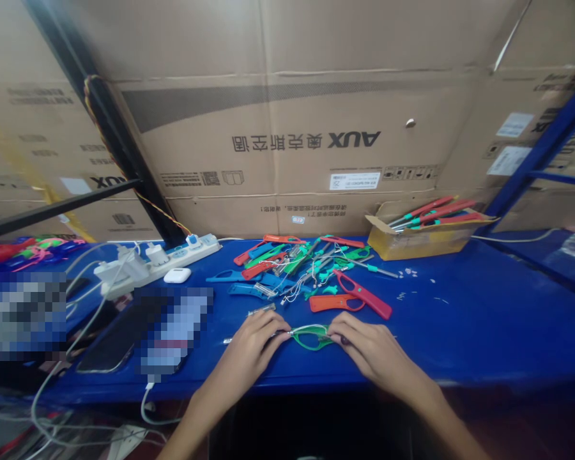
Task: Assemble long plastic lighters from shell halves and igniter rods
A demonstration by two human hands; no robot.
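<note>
Near the front edge of the blue table, a green plastic lighter part (311, 345) with a looped opening lies between my two hands. My left hand (263, 335) has its fingers pinched on the metal rod and the end of the green part. At the other end, my right hand (361, 342) grips the green part with closed fingers. A thin white wire runs along its top. Just beyond are an orange handle piece (333, 303) and a red handle piece (371, 299), touching each other.
A pile of coloured lighter parts (273, 281) lies behind my hands. A yellow box (412, 243) holds red lighters at the back right. To the left are a power strip (191, 254), a white earphone case (177, 275) and phones (119, 335) with cables.
</note>
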